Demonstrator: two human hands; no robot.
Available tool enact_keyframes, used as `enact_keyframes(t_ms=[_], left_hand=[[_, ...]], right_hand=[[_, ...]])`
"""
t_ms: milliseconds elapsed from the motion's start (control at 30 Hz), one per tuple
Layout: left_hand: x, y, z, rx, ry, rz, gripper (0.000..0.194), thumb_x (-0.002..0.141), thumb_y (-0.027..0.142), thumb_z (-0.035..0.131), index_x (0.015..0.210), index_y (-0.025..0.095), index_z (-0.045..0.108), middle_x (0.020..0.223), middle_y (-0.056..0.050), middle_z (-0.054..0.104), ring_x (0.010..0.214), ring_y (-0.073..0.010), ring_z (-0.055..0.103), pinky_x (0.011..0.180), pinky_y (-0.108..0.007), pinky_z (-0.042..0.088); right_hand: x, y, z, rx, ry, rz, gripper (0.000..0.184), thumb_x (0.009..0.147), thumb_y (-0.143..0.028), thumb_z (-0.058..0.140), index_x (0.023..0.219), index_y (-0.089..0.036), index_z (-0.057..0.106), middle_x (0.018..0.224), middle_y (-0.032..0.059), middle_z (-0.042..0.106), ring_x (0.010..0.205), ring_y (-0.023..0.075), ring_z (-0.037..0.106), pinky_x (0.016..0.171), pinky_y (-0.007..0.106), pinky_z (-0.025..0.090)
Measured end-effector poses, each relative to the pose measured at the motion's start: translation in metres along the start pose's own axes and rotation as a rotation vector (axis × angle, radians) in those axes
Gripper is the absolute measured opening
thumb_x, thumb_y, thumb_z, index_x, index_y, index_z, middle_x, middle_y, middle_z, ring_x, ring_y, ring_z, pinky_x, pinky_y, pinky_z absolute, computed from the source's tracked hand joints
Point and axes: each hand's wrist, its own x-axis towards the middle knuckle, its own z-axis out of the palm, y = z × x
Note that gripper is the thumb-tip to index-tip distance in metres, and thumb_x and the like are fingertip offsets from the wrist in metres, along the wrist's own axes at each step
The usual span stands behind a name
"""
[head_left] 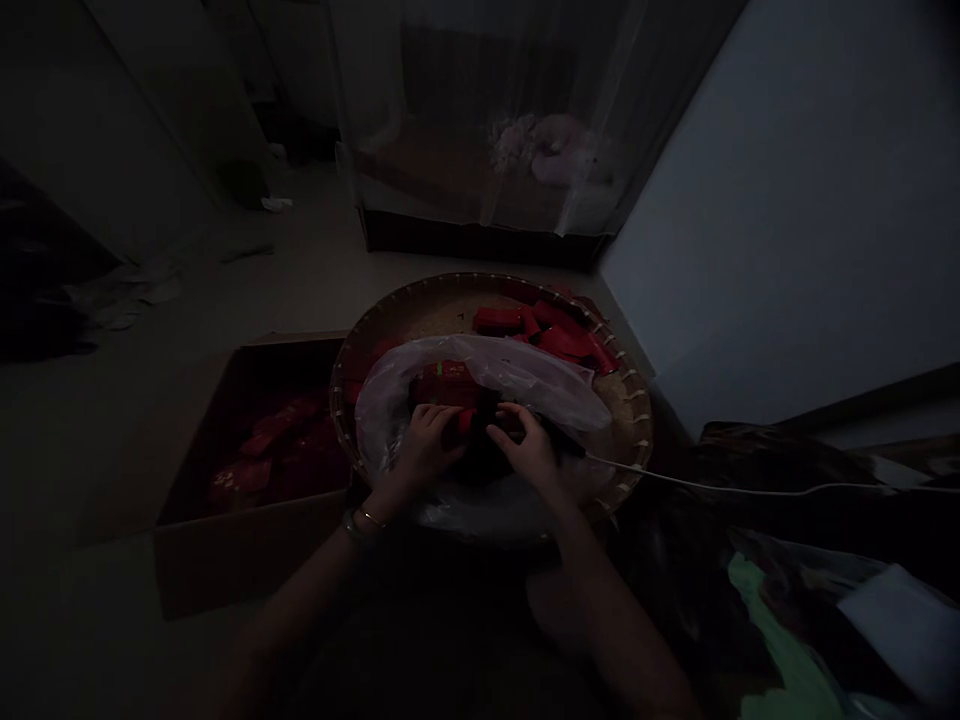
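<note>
In dim light, my left hand (433, 440) is closed over a small red piece (466, 421) that looks like a packet or a roll; its exact kind is too dark to tell. Facing it, my right hand (529, 445) has thumb and forefinger apart, with nothing visible between them. Both hands are over an open clear plastic bag (525, 365) in a round woven bamboo tray (639, 415). Inside the bag, beyond my left hand, sits a red bundle (446, 383) with gold marks. Dark contents below my hands cannot be made out.
Several red packets (559, 335) lie at the tray's far right. At left stands a cardboard box (247, 520) with red packets inside. A white cord (720, 487) runs rightward from the tray. The wall (780, 200) rises at right; a sheer curtain (480, 120) hangs behind.
</note>
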Motion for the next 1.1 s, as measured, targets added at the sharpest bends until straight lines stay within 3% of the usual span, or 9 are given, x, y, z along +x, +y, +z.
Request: enact_keyframes(t_ms=[67,133,267,367,467,567,733,900,1100], left_hand=[[0.001,0.003,0.0,-0.035,-0.037,-0.01,0.046,0.069,0.021,0.069,0.113,0.015,0.058,0.106,-0.011,0.062,0.103,-0.0265,0.051,0.091,-0.042,0.043],[0.001,0.005,-0.001,-0.139,-0.084,-0.046,0.051,0.069,0.025,0.069,0.118,0.016,0.056,0.112,-0.012,0.06,0.106,-0.0262,0.052,0.092,-0.041,0.043],[0.001,-0.002,-0.007,-0.491,-0.285,-0.235,0.071,0.064,0.033,0.075,0.128,0.017,0.049,0.122,-0.011,0.058,0.108,-0.0248,0.056,0.091,-0.036,0.044],[-0.001,-0.009,-0.013,-0.682,-0.497,-0.456,0.054,0.066,0.035,0.072,0.113,0.012,0.06,0.099,-0.007,0.068,0.087,-0.0216,0.062,0.075,-0.029,0.048],[-0.002,-0.013,-0.017,-0.694,-0.597,-0.571,0.042,0.065,0.033,0.071,0.1,0.011,0.066,0.078,-0.002,0.068,0.07,-0.0172,0.061,0.061,-0.023,0.044],[-0.003,-0.012,-0.019,-0.659,-0.59,-0.578,0.042,0.059,0.029,0.074,0.097,0.012,0.067,0.074,0.001,0.066,0.068,-0.015,0.059,0.06,-0.021,0.042],[-0.001,0.004,-0.013,-0.705,-0.483,-0.602,0.043,0.061,0.029,0.072,0.099,0.012,0.067,0.074,0.0,0.066,0.066,-0.0141,0.057,0.059,-0.021,0.041],[-0.001,0.012,-0.013,-0.685,-0.509,-0.558,0.042,0.06,0.031,0.074,0.096,0.01,0.068,0.073,0.0,0.066,0.068,-0.0152,0.057,0.058,-0.021,0.042],[0.003,0.01,-0.021,-0.788,-0.543,-0.543,0.046,0.062,0.031,0.074,0.102,0.012,0.066,0.083,-0.001,0.068,0.073,-0.0153,0.059,0.063,-0.022,0.043]], right_hand=[[-0.002,-0.002,0.009,-0.062,-0.014,-0.057,0.048,0.064,-0.041,0.071,0.105,-0.017,0.063,0.101,0.0102,0.068,0.085,0.0219,0.063,0.076,0.034,0.051],[-0.001,-0.002,0.015,-0.11,-0.018,-0.084,0.033,0.067,-0.039,0.068,0.092,-0.017,0.067,0.093,0.009,0.07,0.084,0.0226,0.064,0.079,0.035,0.05],[0.007,0.003,0.009,-0.069,-0.03,-0.009,0.025,0.074,-0.04,0.059,0.079,-0.018,0.07,0.079,0.0057,0.072,0.075,0.0224,0.065,0.073,0.034,0.049],[0.012,0.004,-0.005,-0.014,-0.064,-0.007,0.027,0.073,-0.042,0.06,0.077,-0.018,0.071,0.079,0.0051,0.072,0.074,0.0217,0.065,0.07,0.032,0.048],[0.018,0.004,-0.021,-0.01,0.014,-0.017,0.028,0.075,-0.043,0.057,0.075,-0.018,0.07,0.067,0.0027,0.068,0.064,0.0182,0.062,0.063,0.029,0.047],[0.024,0.004,-0.032,0.017,0.127,0.044,0.032,0.078,-0.046,0.053,0.078,-0.017,0.066,0.052,-0.0015,0.057,0.051,0.0144,0.055,0.052,0.025,0.043],[0.018,0.002,-0.017,-0.084,0.016,-0.117,0.035,0.082,-0.049,0.05,0.094,-0.018,0.06,0.077,0.003,0.064,0.065,0.0143,0.057,0.06,0.025,0.044],[0.011,0.001,0.001,-0.312,0.016,-0.284,0.043,0.085,-0.046,0.051,0.052,-0.019,0.049,0.051,-0.0025,0.049,0.052,0.0105,0.043,0.057,0.024,0.036],[0.017,-0.005,-0.002,-0.192,-0.139,-0.265,0.039,0.082,-0.05,0.054,0.059,-0.019,0.06,0.056,-0.0017,0.057,0.056,0.0125,0.051,0.057,0.024,0.038]])
